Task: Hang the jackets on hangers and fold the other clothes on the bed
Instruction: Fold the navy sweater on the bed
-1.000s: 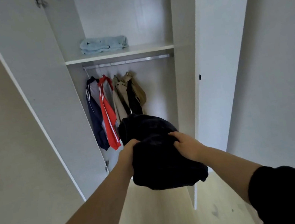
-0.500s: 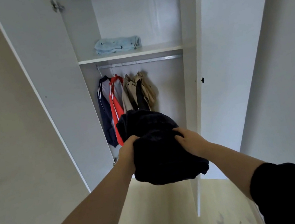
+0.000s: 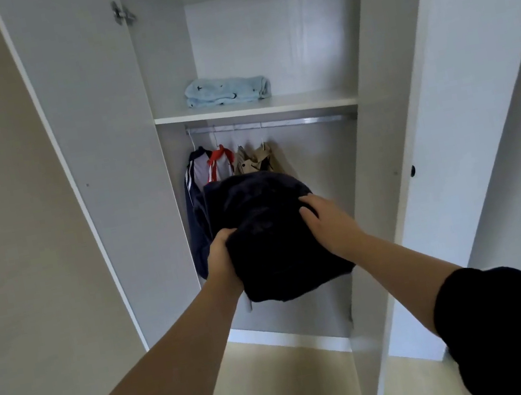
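Currently left hand [image 3: 223, 259] grips dark bundle [image 3: 268, 230] by its edge, fingers curled. Right hand [image 3: 326, 224] clasps its top, facing wardrobe [image 3: 270, 105].

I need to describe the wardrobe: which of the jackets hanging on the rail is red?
The red jacket is second from the left, between the navy jacket with white stripes and the beige jackets.

A: Hung items?
B: Navy jacket [image 3: 193, 209], red jacket [image 3: 217, 166] and tan jackets [image 3: 256, 161] are hanging side by side.
A: Folded items?
B: Dark garment [image 3: 269, 237] is sagging in a bundle before them; light blue cloth [image 3: 226, 90] is lying folded above.
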